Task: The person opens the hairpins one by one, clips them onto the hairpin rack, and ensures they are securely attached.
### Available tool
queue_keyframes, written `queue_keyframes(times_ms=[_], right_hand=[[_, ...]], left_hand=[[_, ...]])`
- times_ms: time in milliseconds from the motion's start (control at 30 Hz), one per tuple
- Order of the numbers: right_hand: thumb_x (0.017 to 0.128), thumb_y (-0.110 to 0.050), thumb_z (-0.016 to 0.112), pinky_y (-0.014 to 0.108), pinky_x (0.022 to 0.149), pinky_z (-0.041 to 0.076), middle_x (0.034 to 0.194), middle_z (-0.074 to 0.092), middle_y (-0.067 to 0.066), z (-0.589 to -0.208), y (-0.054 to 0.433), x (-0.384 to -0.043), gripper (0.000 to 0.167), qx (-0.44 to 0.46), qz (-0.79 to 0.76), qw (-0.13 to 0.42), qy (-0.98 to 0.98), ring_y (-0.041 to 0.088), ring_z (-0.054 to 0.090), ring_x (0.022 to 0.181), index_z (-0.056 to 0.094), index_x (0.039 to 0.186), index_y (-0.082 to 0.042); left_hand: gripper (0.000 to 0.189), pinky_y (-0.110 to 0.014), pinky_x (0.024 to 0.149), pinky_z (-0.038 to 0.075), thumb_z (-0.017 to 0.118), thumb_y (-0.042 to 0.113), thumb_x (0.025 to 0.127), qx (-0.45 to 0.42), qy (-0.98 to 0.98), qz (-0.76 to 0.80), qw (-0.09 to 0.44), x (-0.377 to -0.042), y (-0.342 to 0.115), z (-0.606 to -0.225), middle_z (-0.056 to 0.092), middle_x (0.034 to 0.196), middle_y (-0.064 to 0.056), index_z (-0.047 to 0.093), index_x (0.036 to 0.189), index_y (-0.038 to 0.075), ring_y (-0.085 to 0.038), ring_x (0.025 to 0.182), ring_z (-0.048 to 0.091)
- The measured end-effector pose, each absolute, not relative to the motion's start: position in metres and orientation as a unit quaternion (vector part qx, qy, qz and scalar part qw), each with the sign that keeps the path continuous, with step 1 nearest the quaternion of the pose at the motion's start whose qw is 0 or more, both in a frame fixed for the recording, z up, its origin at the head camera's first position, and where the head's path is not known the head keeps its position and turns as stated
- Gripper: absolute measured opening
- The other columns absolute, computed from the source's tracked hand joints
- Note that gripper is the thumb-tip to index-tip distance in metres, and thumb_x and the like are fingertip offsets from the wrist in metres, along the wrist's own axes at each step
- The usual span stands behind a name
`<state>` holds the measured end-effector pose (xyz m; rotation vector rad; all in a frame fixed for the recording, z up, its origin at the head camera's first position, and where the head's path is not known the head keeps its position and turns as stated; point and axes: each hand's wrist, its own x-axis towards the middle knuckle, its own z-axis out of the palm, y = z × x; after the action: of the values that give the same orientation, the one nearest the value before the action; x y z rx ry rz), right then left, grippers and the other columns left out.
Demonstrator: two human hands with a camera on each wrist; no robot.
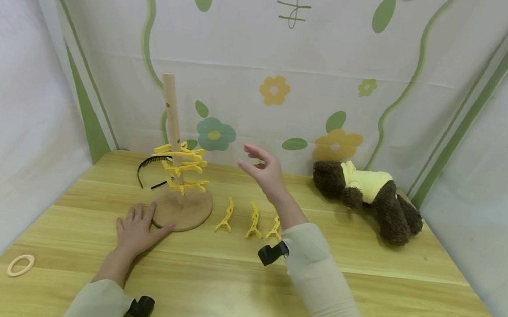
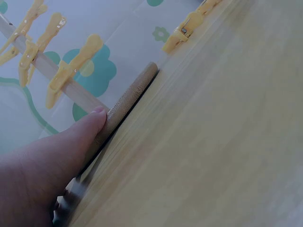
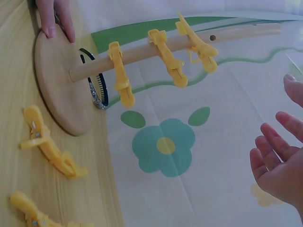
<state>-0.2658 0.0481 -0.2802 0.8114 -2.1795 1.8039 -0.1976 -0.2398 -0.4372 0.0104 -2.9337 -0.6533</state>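
A wooden post on a round base (image 1: 185,208) stands at the left of the table, with three yellow hair clips (image 3: 121,78) clamped one above another on the post (image 3: 246,31). My left hand (image 1: 137,231) lies spread at the near left edge of the base, its thumb (image 2: 90,124) pressing on the rim in the left wrist view. My right hand (image 1: 265,172) is raised right of the post, fingers loosely bent and holding nothing. Below it, three more yellow hair clips (image 1: 254,221) lie in a row on the table, the rightmost partly hidden by the sleeve.
Behind the post lies a black toothed headband (image 1: 143,166). A dark brown plush toy in a yellow top (image 1: 370,187) lies at the back right. Near the left edge is a pale ring (image 1: 20,265). A flower-print cloth (image 1: 247,40) hangs behind the wooden table (image 1: 232,289).
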Motion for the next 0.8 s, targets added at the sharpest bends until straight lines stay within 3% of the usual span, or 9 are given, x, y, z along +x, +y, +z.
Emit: queue_keyframes(times_ms=[267,467,667,800], right_hand=[[0.08,-0.001,0.059,0.041,0.082,0.038,0.117,0.049,0.019,-0.29,0.079,-0.25,0.039,0.265,0.62,0.099,-0.732,0.027,0.045,0.102,0.049,0.117,0.006],[0.079,-0.007,0.062,0.038,0.08,0.04,0.114,0.052,0.017,-0.317,0.109,-0.257,0.039,0.25,0.622,0.104,-0.735,0.022,0.048,0.098,0.052,0.116,0.002],[0.078,-0.008,0.063,0.035,0.078,0.042,0.11,0.053,0.02,-0.337,0.127,-0.251,0.038,0.226,0.621,0.111,-0.742,0.031,0.049,0.097,0.053,0.113,0.002],[0.078,-0.01,0.064,0.029,0.076,0.043,0.108,0.055,0.017,-0.352,0.134,-0.247,0.039,0.204,0.618,0.103,-0.753,0.029,0.051,0.095,0.053,0.114,0.002]], left_hand=[[0.091,-0.065,0.084,-0.009,0.041,0.064,0.077,0.006,-0.973,-0.222,0.064,-0.198,-0.24,-0.438,0.007,0.134,-0.034,0.016,0.136,0.0,-0.049,0.12,0.0],[0.091,-0.065,0.084,-0.009,0.041,0.065,0.077,0.005,-0.972,-0.223,0.068,-0.199,-0.24,-0.439,0.007,0.134,-0.034,0.017,0.137,0.001,-0.049,0.121,0.001],[0.091,-0.065,0.084,-0.009,0.041,0.064,0.077,0.007,-0.972,-0.225,0.068,-0.199,-0.24,-0.437,0.007,0.134,-0.034,0.017,0.136,0.0,-0.049,0.12,0.001],[0.091,-0.065,0.084,-0.009,0.042,0.064,0.076,0.006,-0.971,-0.229,0.067,-0.198,-0.24,-0.437,0.007,0.134,-0.034,0.017,0.136,0.0,-0.049,0.12,0.001]])
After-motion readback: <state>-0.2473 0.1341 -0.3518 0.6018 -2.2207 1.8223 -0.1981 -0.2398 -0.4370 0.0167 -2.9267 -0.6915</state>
